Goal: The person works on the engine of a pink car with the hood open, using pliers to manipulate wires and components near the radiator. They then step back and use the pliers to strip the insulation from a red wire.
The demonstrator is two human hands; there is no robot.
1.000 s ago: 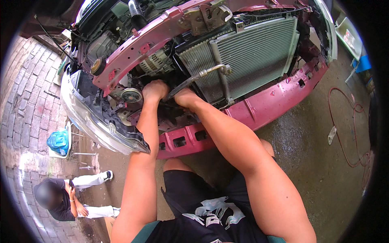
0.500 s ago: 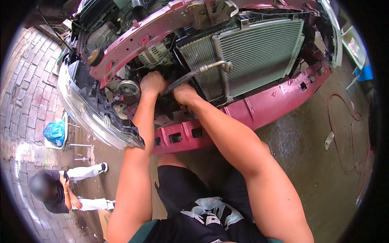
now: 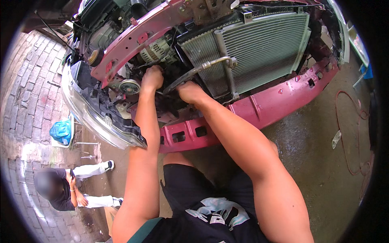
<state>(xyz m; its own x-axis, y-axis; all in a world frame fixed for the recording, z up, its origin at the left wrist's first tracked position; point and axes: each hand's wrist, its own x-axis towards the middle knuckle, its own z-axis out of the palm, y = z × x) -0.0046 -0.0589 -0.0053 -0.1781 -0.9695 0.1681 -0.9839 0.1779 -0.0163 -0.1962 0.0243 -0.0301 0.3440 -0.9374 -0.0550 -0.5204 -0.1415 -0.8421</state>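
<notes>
Head view: the pinkish-red car front (image 3: 125,45) fills the upper middle, its finned panel (image 3: 267,48) right of centre above the bumper beam (image 3: 279,103); a metal pipe (image 3: 194,72) slants down between my left hand (image 3: 152,78) and right hand (image 3: 191,93), both reaching inside, fingers mostly hidden, so I cannot tell their grip

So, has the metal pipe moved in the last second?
No visible shift: the metal pipe crosses the same part of the finned panel; only the whole view moved slightly.
</notes>
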